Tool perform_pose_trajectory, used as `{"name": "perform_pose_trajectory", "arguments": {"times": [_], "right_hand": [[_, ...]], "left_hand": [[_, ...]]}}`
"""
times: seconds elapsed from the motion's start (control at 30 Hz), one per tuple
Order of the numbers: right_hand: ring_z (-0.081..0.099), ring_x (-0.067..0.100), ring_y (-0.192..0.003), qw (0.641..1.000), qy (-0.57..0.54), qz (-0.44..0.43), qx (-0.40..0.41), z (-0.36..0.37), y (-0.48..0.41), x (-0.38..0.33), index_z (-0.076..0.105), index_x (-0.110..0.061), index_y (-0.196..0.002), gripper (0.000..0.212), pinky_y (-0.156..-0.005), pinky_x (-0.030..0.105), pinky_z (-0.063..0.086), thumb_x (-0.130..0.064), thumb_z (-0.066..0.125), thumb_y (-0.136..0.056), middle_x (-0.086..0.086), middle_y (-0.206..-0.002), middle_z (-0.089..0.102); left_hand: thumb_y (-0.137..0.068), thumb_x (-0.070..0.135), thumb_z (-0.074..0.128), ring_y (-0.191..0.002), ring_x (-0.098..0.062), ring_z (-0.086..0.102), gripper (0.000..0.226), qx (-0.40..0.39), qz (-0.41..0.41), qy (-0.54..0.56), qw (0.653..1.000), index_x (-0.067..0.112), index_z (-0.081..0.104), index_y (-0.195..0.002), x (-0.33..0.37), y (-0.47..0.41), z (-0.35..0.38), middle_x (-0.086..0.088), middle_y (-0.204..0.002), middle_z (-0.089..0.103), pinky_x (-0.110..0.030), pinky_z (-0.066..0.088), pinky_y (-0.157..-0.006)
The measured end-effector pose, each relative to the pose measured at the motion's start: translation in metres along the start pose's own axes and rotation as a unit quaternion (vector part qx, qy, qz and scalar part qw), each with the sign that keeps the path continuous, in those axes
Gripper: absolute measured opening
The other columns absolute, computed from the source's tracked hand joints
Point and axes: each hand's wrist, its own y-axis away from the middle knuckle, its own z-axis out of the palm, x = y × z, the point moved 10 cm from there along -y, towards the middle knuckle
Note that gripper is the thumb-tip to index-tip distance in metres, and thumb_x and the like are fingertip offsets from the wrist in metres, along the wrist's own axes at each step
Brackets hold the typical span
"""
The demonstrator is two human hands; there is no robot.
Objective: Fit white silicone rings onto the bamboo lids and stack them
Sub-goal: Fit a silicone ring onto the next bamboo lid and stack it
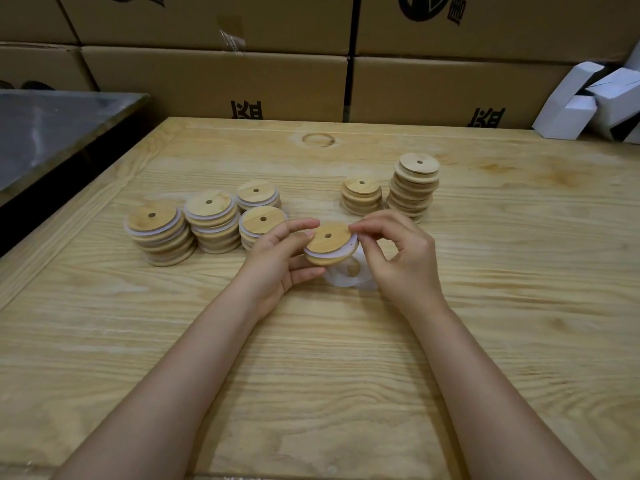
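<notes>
Over the middle of the wooden table (346, 368), the left hand (278, 261) grips a bamboo lid (329, 237) between thumb and fingers, while the right hand (401, 258) pinches the white silicone ring (325, 255) at the lid's right edge. Beneath lies what looks like a blurred heap of loose rings (346, 278). Ringed stacks (211, 220) stand left; bare stacks (412, 188) far right.

I am looking down at a big wooden table (311, 358). A round ring mark (318, 139) is showing on its far side. Brown cardboard boxes (214, 77) are standing piled up behind it. Small white boxes (585, 105) are lying at the far right corner. A shiny gray metal top (52, 133) is sitting off to my left
</notes>
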Motion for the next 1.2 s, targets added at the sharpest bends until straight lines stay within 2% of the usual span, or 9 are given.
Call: {"name": "perform_pose_trajectory", "arguments": {"times": [0.17, 0.33, 0.43, 0.6, 0.8, 0.93, 1.2], "right_hand": [[0.063, 0.02, -0.08, 0.997, 0.05, -0.05, 0.017, -0.002, 0.002, -0.009, 0.072, -0.001, -0.086, 0.015, -0.076, 0.029, 0.05, 0.01, 0.064, -0.08, 0.01, -0.084, 0.065], [0.062, 0.023, -0.079, 0.993, 0.078, -0.064, 0.057, -0.007, 0.003, -0.013, 0.07, -0.001, -0.085, 0.016, -0.073, 0.033, 0.05, 0.012, 0.062, -0.08, 0.01, -0.082, 0.064], [0.062, 0.022, -0.079, 0.992, 0.082, -0.067, 0.066, -0.006, 0.004, -0.014, 0.07, -0.001, -0.085, 0.016, -0.074, 0.03, 0.049, 0.012, 0.062, -0.08, 0.009, -0.082, 0.064], [0.062, 0.024, -0.079, 0.994, 0.082, -0.067, 0.038, -0.001, 0.002, -0.011, 0.071, 0.0, -0.086, 0.015, -0.075, 0.031, 0.049, 0.011, 0.062, -0.081, 0.011, -0.083, 0.063], [0.06, 0.03, -0.072, 0.972, 0.162, -0.171, 0.001, 0.008, 0.008, -0.031, 0.071, 0.003, -0.087, 0.012, -0.072, 0.031, 0.047, 0.011, 0.064, -0.081, 0.015, -0.079, 0.064], [0.059, 0.029, -0.068, 0.959, 0.189, -0.21, -0.006, 0.012, 0.012, -0.04, 0.072, 0.001, -0.085, 0.014, -0.066, 0.034, 0.047, 0.012, 0.065, -0.078, 0.014, -0.077, 0.063], [0.055, 0.028, -0.069, 0.971, 0.146, -0.191, 0.012, 0.013, 0.012, -0.045, 0.068, 0.004, -0.08, 0.014, -0.066, 0.032, 0.046, 0.016, 0.065, -0.074, 0.016, -0.077, 0.058]], "left_hand": [[-0.094, 0.013, 0.049, -0.056, -0.015, 0.068, 0.014, -0.015, -0.035, 0.031, 0.999, 0.014, 0.062, -0.101, -0.004, 0.002, 0.004, -0.004, -0.071, 0.071, -0.02, 0.053, -0.045], [-0.094, 0.01, 0.05, -0.055, -0.015, 0.068, 0.013, -0.014, -0.035, 0.049, 0.998, 0.011, 0.061, -0.102, -0.004, 0.003, 0.006, -0.005, -0.068, 0.071, -0.018, 0.051, -0.043], [-0.094, 0.01, 0.05, -0.053, -0.015, 0.068, 0.012, -0.005, -0.044, 0.065, 0.997, 0.011, 0.061, -0.1, -0.006, 0.003, 0.004, -0.006, -0.066, 0.07, -0.017, 0.051, -0.042], [-0.094, 0.011, 0.05, -0.052, -0.014, 0.067, 0.012, 0.004, -0.062, 0.071, 0.996, 0.01, 0.061, -0.101, -0.011, 0.003, 0.002, -0.007, -0.067, 0.071, -0.017, 0.051, -0.042], [-0.096, 0.016, 0.049, -0.048, -0.01, 0.065, 0.016, 0.016, -0.078, 0.054, 0.995, 0.009, 0.062, -0.102, -0.016, 0.001, 0.001, -0.005, -0.064, 0.07, -0.015, 0.049, -0.04], [-0.096, 0.017, 0.049, -0.047, -0.009, 0.064, 0.017, 0.02, -0.09, 0.056, 0.994, 0.007, 0.062, -0.103, -0.017, 0.001, -0.001, -0.005, -0.063, 0.07, -0.014, 0.048, -0.038], [-0.095, 0.012, 0.052, -0.042, -0.008, 0.061, 0.021, 0.04, -0.122, 0.064, 0.99, 0.002, 0.062, -0.111, -0.022, 0.0, -0.005, -0.012, -0.073, 0.069, -0.013, 0.044, -0.034]]}}
